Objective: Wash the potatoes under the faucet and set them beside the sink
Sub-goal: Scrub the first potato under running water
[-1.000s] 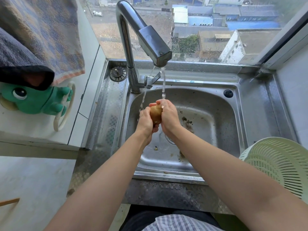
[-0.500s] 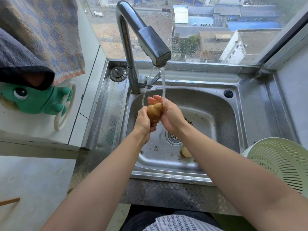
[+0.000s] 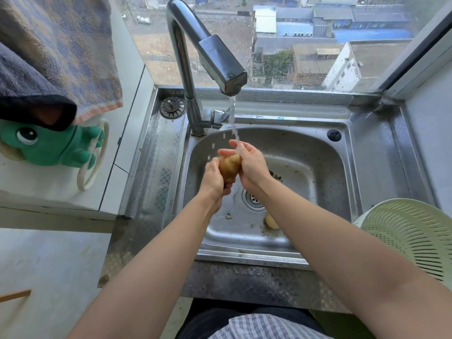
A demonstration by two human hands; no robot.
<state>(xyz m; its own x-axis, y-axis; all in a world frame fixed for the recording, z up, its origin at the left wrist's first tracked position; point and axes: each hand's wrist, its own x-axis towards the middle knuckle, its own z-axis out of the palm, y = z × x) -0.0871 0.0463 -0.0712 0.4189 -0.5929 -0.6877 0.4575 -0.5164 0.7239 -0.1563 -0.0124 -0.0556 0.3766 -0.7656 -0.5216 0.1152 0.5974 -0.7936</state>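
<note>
Two bare hands meet over the middle of a stainless steel sink (image 3: 318, 167), holding one brown potato (image 3: 228, 166) between them under running water. The left hand (image 3: 215, 176) grips the potato's lower left side with curled fingers. The right hand (image 3: 249, 165) cups the right side, its fingers (image 3: 227, 151) reaching over the top. A thin stream of water (image 3: 233, 118) falls from the chrome faucet (image 3: 195, 57) at the far edge of the basin and lands on the right hand's fingers, and a few drops scatter to the left.

Inside the basin, a second, paler potato (image 3: 271, 221) lies just near and right of the round drain (image 3: 253, 199), partly hidden by the right forearm. Dark scraps of dirt (image 3: 276, 177) dot the wet steel near the drain and behind the right wrist.

A metal drain strainer (image 3: 172, 107) rests on the sink's far left ledge, beside the faucet base. A pale green slotted colander (image 3: 411, 236) sits on the counter at the near right of the sink; its inside is out of sight. On the left wall, a green frog-shaped holder (image 3: 49, 148) hangs below a draped towel (image 3: 56, 50). Rooftops show through the window (image 3: 318, 45) on the far side.
</note>
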